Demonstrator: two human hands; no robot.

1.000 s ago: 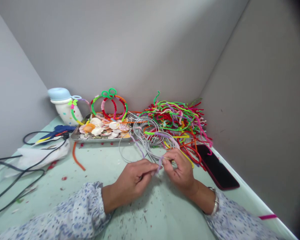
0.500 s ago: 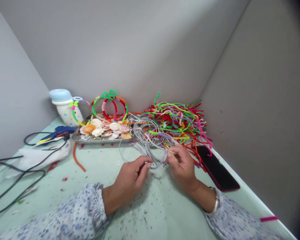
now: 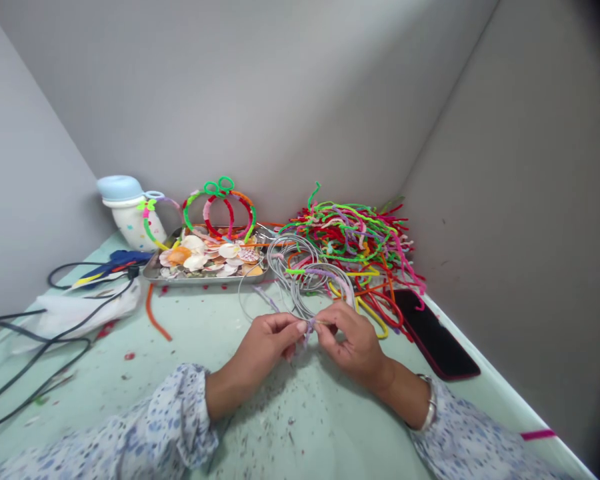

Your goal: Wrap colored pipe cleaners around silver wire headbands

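My left hand (image 3: 265,345) and my right hand (image 3: 351,343) meet over the pale green table (image 3: 190,373). Both pinch a lilac pipe cleaner (image 3: 307,327) between thumb and fingers, where it wraps a grey wire hoop (image 3: 325,283). The hoop belongs to a small heap of grey wire hoops (image 3: 293,260) lying just behind my fingers. Beyond them lies a big pile of coloured pipe cleaners (image 3: 353,243).
A metal tray of seashells (image 3: 207,261) with wrapped hoops (image 3: 220,208) stands at the back. A white and blue jug (image 3: 125,210), a blue glue gun (image 3: 111,262) with black cable, a white cloth (image 3: 75,310), an orange pipe cleaner (image 3: 155,315) and a dark phone (image 3: 436,333) lie around.
My two hands have come back together at the lilac pipe cleaner after parting slightly. The right hand shifted left and down, and the wire hoop moved with it.
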